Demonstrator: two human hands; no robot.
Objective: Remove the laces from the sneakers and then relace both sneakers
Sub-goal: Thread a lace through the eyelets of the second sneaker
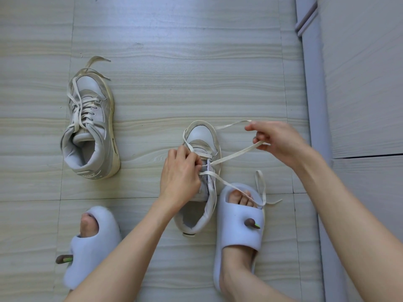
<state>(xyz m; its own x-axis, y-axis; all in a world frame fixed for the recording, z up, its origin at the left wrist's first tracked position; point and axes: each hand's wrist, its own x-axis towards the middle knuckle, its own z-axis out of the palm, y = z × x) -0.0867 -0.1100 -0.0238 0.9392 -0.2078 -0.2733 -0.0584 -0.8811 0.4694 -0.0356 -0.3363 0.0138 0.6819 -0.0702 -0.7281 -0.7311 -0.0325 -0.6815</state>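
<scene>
A laced grey leather sneaker (90, 125) lay on the floor, well left of both grips. The left hand (180, 173) pinched the second grey sneaker (201, 171) at its eyelets; the right hand (275, 141) pinched its flat cream lace (235, 154), drawn taut rightward.

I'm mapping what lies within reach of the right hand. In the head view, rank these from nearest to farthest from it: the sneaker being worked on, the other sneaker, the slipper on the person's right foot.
From the right hand:
1. Sneaker being worked on, just to its left, joined to it by the lace.
2. Right-foot slipper, below it, nearer the person.
3. Other sneaker, far left on the floor.
</scene>
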